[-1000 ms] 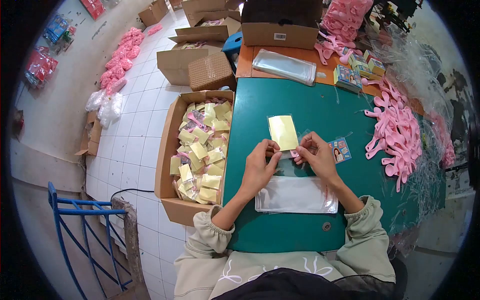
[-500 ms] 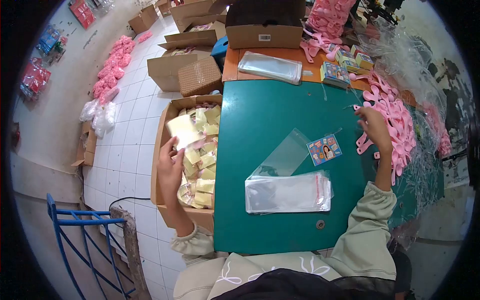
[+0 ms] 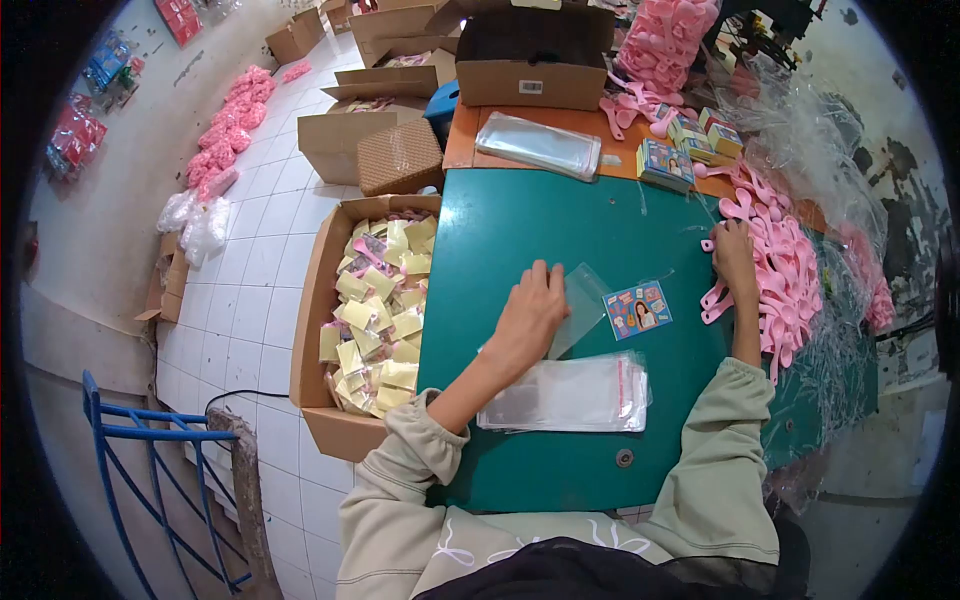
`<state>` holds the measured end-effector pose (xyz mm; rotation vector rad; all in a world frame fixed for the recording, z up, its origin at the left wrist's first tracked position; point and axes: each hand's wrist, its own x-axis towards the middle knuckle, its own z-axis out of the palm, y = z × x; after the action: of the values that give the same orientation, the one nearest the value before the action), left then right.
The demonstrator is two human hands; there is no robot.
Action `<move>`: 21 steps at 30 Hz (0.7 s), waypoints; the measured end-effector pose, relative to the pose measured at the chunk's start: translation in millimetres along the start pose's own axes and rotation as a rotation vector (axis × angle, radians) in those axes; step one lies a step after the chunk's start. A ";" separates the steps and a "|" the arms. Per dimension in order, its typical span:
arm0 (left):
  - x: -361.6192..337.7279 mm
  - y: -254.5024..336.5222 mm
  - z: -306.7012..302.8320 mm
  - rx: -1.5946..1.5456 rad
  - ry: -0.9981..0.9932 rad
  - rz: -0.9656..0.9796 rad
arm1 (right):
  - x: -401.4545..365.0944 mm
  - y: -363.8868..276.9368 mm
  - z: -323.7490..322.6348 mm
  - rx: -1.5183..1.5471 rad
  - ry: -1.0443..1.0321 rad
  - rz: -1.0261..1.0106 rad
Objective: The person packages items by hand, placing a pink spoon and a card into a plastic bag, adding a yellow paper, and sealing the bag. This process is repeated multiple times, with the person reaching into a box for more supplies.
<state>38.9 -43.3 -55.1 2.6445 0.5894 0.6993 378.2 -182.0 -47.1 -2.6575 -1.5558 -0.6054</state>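
Observation:
My left hand (image 3: 533, 315) is over the table's middle, fingers bent and pressed together at the edge of a loose clear plastic bag (image 3: 583, 308). Just right of that bag lies a printed card (image 3: 638, 310) with a picture of a person. Below my left hand is a stack of clear plastic bags (image 3: 585, 393). My right hand (image 3: 736, 258) is at the left side of a heap of pink plastic spoons (image 3: 785, 275), its fingers closed around a spoon there; the fingertips are partly hidden.
A cardboard box (image 3: 312, 350) full of packed bags with yellowish cards stands left of the green table (image 3: 520, 235). Behind are more clear bags (image 3: 540, 145), card stacks (image 3: 665, 165) and an open brown box (image 3: 530, 85). Plastic wrap (image 3: 830, 180) hangs at right; a blue metal frame (image 3: 160, 430) stands at lower left.
My left hand has moved right from above the box to the loose bag, and the packet it held now lies in the box. My right hand has lowered slightly and closed at the spoons.

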 end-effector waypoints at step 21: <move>6.9 -20.2 -29.6 -1.339 -0.375 -0.420 | 0.6 -129.4 -122.7 1.238 0.037 -0.003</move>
<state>22.6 -16.4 -36.7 1.2833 0.3326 0.2560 229.8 -139.5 42.3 -1.6547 -1.2491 0.2800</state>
